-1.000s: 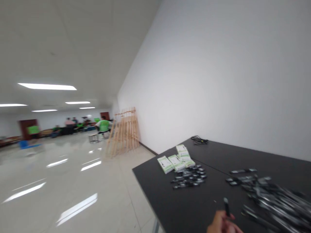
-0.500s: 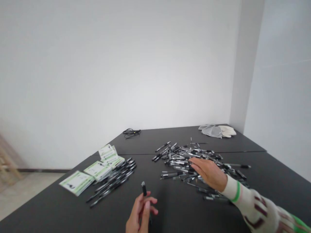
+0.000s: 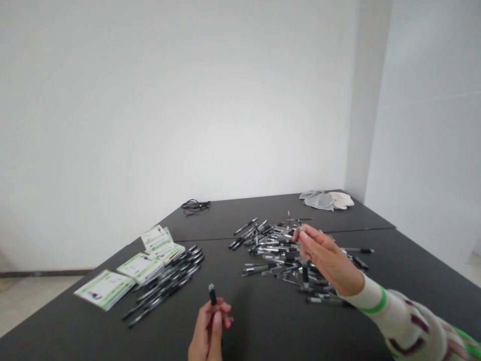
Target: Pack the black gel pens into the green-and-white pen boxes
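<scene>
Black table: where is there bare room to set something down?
Between the pen batch beside the printed boxes and the loose pen pile, beyond the left hand; also along the back, between the coiled black cable and the grey cloth. Crowded: around the boxes and beneath the right hand.

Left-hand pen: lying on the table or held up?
Held up: the pen pokes up from the left hand, dark part showing. Exact tilt unclear.

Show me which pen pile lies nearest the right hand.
The larger, jumbled pile, partly hidden by the right hand; the smaller, more aligned pile lies beside the green-and-white packs.
</scene>
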`<state>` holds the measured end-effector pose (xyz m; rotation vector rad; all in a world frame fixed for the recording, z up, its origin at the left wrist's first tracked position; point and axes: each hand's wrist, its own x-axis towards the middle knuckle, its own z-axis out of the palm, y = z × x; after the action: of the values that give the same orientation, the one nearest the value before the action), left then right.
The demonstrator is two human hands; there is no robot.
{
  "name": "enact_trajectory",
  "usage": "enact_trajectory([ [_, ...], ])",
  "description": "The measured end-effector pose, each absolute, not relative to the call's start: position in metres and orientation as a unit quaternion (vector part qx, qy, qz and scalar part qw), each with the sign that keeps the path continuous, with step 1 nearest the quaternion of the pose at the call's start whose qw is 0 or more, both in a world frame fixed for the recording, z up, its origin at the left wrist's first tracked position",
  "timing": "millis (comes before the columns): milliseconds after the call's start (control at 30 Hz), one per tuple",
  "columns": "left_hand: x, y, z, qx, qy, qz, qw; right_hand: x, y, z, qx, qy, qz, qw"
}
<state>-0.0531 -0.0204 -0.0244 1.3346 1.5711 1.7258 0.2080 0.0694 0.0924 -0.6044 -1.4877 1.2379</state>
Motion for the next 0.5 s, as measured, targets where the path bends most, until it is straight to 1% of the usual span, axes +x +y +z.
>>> enact_trajectory([
  [133,-0.054,-0.021,-0.023,0.446,0.567,0.650,0.239,0.206,0.065,0.094,-0.205,-0.545,0.584,0.566],
  [233,-0.043,-0.025,-0.018,0.389,0.572,0.671,0.266,0.206,0.064,0.093,-0.193,-0.522,0.618,0.555],
  [367,-0.017,-0.027,-0.011,0.362,0.530,0.689,0.337,0.197,0.055,0.080,-0.197,-0.508,0.674,0.498],
  [500,0.016,-0.026,-0.009,0.319,0.457,0.723,0.408,0.169,0.033,0.044,-0.192,-0.456,0.773,0.397],
])
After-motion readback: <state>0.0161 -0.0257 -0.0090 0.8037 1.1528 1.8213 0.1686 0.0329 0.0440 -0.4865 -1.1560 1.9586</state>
